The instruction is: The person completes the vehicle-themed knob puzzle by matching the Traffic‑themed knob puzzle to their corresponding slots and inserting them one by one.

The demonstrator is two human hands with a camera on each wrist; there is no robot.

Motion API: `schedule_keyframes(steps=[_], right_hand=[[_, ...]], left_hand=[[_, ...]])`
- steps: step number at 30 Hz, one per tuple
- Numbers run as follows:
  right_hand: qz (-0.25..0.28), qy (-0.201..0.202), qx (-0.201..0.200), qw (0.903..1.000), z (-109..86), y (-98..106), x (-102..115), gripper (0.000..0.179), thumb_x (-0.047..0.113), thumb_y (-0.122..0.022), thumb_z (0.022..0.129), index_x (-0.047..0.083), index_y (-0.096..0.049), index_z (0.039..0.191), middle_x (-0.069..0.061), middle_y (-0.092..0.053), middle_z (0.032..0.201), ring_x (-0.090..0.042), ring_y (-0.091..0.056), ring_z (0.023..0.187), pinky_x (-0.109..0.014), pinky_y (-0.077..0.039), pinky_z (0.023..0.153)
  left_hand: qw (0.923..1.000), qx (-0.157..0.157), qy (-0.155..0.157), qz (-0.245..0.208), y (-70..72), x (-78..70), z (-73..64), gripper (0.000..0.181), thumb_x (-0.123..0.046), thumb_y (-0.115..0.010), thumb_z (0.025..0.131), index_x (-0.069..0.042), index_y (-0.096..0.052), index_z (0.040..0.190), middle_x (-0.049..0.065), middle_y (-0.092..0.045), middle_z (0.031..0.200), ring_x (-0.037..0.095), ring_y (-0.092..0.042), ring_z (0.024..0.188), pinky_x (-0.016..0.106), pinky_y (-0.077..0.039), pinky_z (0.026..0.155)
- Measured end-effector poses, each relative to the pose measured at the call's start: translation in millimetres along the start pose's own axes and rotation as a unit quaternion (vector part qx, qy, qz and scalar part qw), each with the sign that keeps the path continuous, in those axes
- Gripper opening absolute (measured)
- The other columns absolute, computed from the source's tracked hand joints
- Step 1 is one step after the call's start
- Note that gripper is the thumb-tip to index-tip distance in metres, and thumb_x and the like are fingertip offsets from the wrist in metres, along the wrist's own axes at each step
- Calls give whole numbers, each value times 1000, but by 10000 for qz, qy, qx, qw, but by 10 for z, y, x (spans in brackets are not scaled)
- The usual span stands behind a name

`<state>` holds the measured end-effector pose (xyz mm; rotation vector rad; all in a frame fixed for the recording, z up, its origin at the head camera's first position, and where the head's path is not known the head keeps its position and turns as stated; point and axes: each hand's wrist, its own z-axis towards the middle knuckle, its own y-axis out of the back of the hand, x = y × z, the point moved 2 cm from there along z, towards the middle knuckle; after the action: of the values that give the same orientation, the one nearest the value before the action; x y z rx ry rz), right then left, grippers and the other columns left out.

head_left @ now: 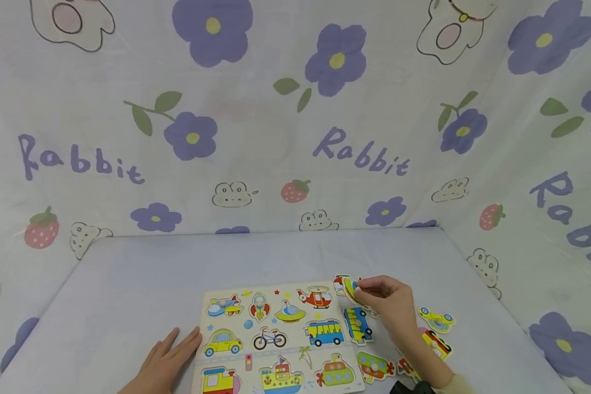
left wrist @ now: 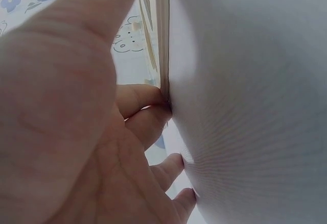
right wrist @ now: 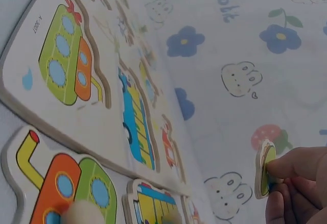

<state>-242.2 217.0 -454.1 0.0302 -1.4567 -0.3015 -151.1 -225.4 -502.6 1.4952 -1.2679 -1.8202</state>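
Note:
My right hand (head_left: 389,303) pinches a yellow-green flying saucer puzzle piece (head_left: 349,288) between thumb and fingers, raised beyond the board's upper right corner. In the right wrist view the saucer piece (right wrist: 266,168) is seen nearly edge-on. The wooden puzzle board (head_left: 226,361) has vehicle-shaped recesses with matching pictures. An airplane (head_left: 224,306) and a rocket (head_left: 259,306) at its top left seem to bear knobs. My left hand (head_left: 164,358) lies with extended fingers beside the board, fingertips touching its left edge, as the left wrist view confirms.
Right of the board lie loose pieces: a blue bus (head_left: 358,324), a green submarine (head_left: 374,366), a yellow car (head_left: 435,319), a partly covered train (head_left: 435,343) and a partly hidden helicopter (head_left: 341,283). A patterned cloth (head_left: 256,109) hangs behind the pale table (head_left: 143,284).

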Motion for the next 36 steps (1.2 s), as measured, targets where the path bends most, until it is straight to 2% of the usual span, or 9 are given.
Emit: schedule_keyframes(steps=[3,11,19,23,27,30,36], right_hand=[[75,110,152,9998,-15,-69,24,20,10,-83,81,1,-73,95,-12,-71,98,-25,-68,85,-27,-57,75],[111,116,405,9991,-24,-283,68,15,6,-80,83,3,-72,95,-12,-69,96,-26,-66,86,-26,-56,77],[336,380,977,9939,-8,-510,110,14,0,-79,81,1,-72,93,-13,-70,96,-28,-68,84,-31,-58,74],[210,572,1244,9904,3,-617,81,13,-1,-78,82,2,-73,93,-12,-70,95,-27,-67,81,-30,-58,72],[-6,583,1444,9878,31,-713,27,12,-1,-79,81,4,-74,91,-9,-71,91,-26,-67,78,-30,-58,69],[-148,599,1672,9840,48,-787,10,12,-1,-79,81,4,-74,91,-8,-72,89,-25,-68,77,-30,-58,68],[-260,688,2319,9700,60,-932,-10,11,-1,-77,83,0,-73,93,-11,-71,89,-26,-67,77,-29,-58,67]], left_hand=[[10000,22,-12,-17,14,-7,3,121,-79,-74,60,-5,-40,150,10,-38,154,51,-19,139,75,-16,104],[9993,238,275,-90,19,-36,18,123,-77,-76,58,-7,-38,151,9,-36,155,50,-15,141,73,-11,107],[9996,164,216,-32,14,-16,17,122,-78,-75,59,-5,-40,150,10,-37,154,51,-17,140,74,-13,106],[9997,135,198,-52,8,-21,24,122,-79,-74,58,-6,-40,150,9,-37,154,50,-17,141,73,-14,106],[9996,181,194,-124,4,-31,32,122,-78,-75,59,-6,-39,150,9,-36,155,50,-16,141,73,-12,107],[9996,191,179,-51,3,-30,34,122,-79,-75,59,-5,-39,150,9,-36,155,50,-16,141,74,-14,106],[9996,149,236,25,14,-29,21,123,-79,-75,58,-6,-40,150,8,-37,154,49,-18,141,72,-16,107]])
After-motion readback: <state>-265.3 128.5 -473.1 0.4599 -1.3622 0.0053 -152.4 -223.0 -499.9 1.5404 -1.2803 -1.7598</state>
